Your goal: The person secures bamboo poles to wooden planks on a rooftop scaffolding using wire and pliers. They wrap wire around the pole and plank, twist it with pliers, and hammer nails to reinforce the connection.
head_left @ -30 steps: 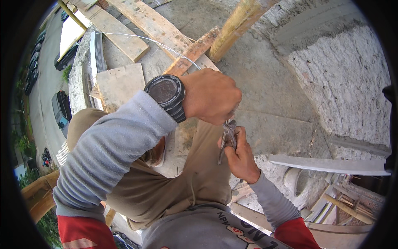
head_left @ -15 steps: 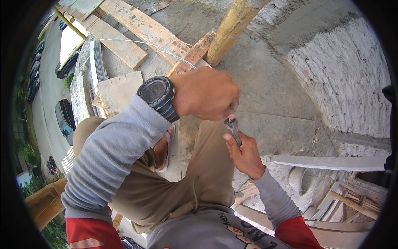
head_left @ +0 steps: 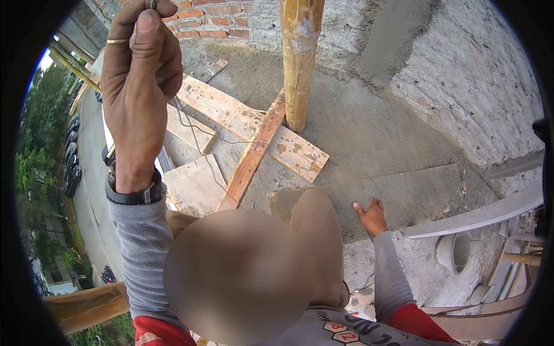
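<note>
My left hand [head_left: 141, 86], with a ring and a dark wristwatch [head_left: 138, 193], is raised high at the upper left. Its thumb and fingers pinch a thin grey wire, whose tip shows just above the thumb. Below that hand, the wire [head_left: 193, 128] runs down in bent strands across the planks. One strand reaches the narrow wooden board [head_left: 249, 164] lying crosswise. Lower right, my right hand [head_left: 372, 218] hovers by my knee, its fingers partly curled and its thumb pointing left. What it holds, if anything, is hidden.
A bamboo post [head_left: 301, 63] stands beyond the crossed planks [head_left: 297, 153]. Rough plaster [head_left: 467, 86] covers the right wall; bricks [head_left: 213, 22] show at the back. A curved pale ledge [head_left: 479, 213] lies right. Far below on the left runs a road [head_left: 95, 190]. A blurred disc hides my lap.
My left hand has gone from the middle, beside the right hand, up to the far left with the wire. My right hand moved slightly right; the dark metal tool it held no longer shows.
</note>
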### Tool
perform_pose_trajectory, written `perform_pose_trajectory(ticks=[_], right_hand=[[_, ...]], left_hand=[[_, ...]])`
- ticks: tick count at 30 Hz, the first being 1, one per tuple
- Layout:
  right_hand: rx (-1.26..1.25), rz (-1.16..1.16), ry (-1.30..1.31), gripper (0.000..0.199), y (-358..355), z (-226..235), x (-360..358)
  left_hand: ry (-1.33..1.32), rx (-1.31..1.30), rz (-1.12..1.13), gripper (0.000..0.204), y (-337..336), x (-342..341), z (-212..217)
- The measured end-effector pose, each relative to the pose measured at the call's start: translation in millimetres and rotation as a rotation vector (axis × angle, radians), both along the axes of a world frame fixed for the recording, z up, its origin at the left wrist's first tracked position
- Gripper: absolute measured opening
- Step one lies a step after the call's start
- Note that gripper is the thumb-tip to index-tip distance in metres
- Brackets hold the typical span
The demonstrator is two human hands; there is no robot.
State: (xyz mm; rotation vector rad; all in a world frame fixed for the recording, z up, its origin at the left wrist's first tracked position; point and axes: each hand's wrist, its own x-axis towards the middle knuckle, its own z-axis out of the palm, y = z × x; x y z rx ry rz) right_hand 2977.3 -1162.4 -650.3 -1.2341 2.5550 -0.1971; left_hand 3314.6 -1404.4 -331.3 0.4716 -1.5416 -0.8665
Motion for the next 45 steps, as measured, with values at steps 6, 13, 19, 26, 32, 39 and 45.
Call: perform_pose_trajectory(ticks=[6,13,19,26,32,39,45], right_hand=[[-0.891,0.53,-0.491,0.064,-88,185,97],[-0.944,0.427,-1.041,0.03,-116,210,173],[-0.789,0.344,-0.896,0.028,-108,137,116],[-0.228,-0.11,-0.445,0.028,-84,9,-31],[-0.025,0.155,-0.483,0.028,-121,-12,-37],[0.007,-0.05,-0.82,0.03,-176,-41,51],[0.072,-0.338,-1.175,0.028,-176,-26,60]], left_hand=[[-0.018,0.198,-0.383,0.024,33,-73,-4],[0.57,0.54,-0.208,0.014,3,-71,17],[-0.04,0.847,-0.33,0.021,-58,-38,-73],[-0.863,0.778,-0.236,0.033,-145,-9,-243],[-0.853,0.645,-0.104,0.045,-227,-59,-377],[-1.135,0.57,-0.105,0.059,-243,-88,-418],[-1.124,0.658,-0.226,0.066,-256,-81,-412]])
